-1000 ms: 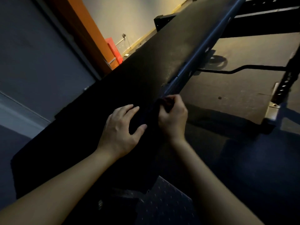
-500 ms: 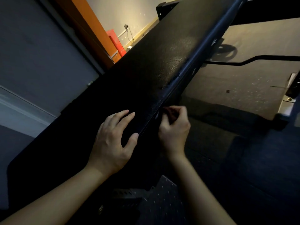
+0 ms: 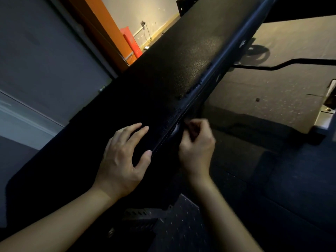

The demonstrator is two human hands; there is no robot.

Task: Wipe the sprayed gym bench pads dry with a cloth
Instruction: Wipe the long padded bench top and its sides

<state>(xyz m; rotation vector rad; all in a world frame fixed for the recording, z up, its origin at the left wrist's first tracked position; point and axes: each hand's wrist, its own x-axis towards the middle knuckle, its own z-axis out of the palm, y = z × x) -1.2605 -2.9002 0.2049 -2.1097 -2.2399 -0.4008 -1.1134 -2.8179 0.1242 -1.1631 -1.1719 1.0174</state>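
A long black gym bench pad (image 3: 181, 66) runs diagonally from the lower left to the upper right, and its textured top glistens near the stitched right edge. My left hand (image 3: 123, 157) rests flat on the pad's top, fingers spread and straight. Just off the pad's right side edge, my right hand (image 3: 196, 146) has its fingers curled and pinches a dark fold of cloth (image 3: 175, 130) against the seam. The cloth is nearly the same colour as the pad, so its outline is hard to make out.
The bench's perforated metal frame (image 3: 140, 213) shows below the pad near me. To the right lie a speckled floor mat (image 3: 272, 88), a black bar (image 3: 291, 62) and a rack foot (image 3: 325, 113). An orange door frame (image 3: 101, 24) and a red box (image 3: 130, 40) stand behind.
My right hand has slipped from the pad's top edge down onto its side, pinching the dark cloth throughout. My left hand stays flat on the pad.
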